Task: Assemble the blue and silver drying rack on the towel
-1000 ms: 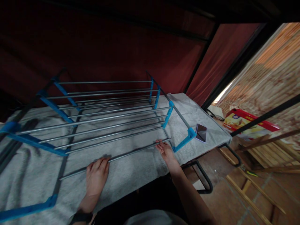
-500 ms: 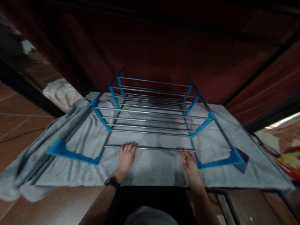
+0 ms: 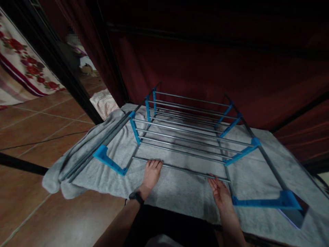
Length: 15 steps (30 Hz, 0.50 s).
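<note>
A rack (image 3: 190,140) of thin metal bars and blue plastic brackets lies on a grey blanket (image 3: 180,195). Its nearest metal bar (image 3: 185,168) runs crosswise in front of me. My left hand (image 3: 152,175), palm down, has its fingers curled over that bar near its left end. Toward the right end, my right hand (image 3: 220,192) grips the same bar with its fingertips, the palm turned partly up. A blue bracket (image 3: 109,161) lies to the left of my left hand, and another blue bracket (image 3: 267,202) reaches out to the right of my right hand.
Long grey tubes (image 3: 87,161) extend along the left over the blanket. Partly under the right bracket rests a flat dark object (image 3: 296,214). Dark red curtains (image 3: 192,65) hang behind the rack. A dark post (image 3: 69,75) rises from the tiled floor (image 3: 64,212) at left.
My view has swung left, so the rack and both hands appear farther right and more of the floor shows. Both hands keep their places on the same bar.
</note>
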Motion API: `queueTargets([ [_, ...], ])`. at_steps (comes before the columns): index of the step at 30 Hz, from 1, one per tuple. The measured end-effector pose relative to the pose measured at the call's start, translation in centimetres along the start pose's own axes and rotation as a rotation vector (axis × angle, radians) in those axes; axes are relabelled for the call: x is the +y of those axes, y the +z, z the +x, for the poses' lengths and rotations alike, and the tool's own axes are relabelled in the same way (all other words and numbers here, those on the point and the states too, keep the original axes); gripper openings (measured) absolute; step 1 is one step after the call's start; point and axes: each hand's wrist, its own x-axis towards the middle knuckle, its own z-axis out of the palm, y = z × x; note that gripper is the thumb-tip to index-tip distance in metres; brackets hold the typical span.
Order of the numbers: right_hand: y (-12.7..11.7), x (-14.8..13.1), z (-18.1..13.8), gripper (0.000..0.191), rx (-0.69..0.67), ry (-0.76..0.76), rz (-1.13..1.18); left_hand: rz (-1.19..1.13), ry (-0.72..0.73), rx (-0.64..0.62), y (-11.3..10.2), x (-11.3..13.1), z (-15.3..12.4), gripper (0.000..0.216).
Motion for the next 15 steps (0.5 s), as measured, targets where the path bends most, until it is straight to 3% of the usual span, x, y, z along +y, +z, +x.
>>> queueTargets([
  [6,1.5,-1.2,-0.5,0.020,0.035,0.125,0.155,-0.015,0.062,0.070,0.1,-0.6,0.1,0.035],
  [15,4.0,-2.9,0.5,0.020,0.052,0.131,0.292,0.087,0.179,0.122,0.7,-2.2,2.0,0.037],
])
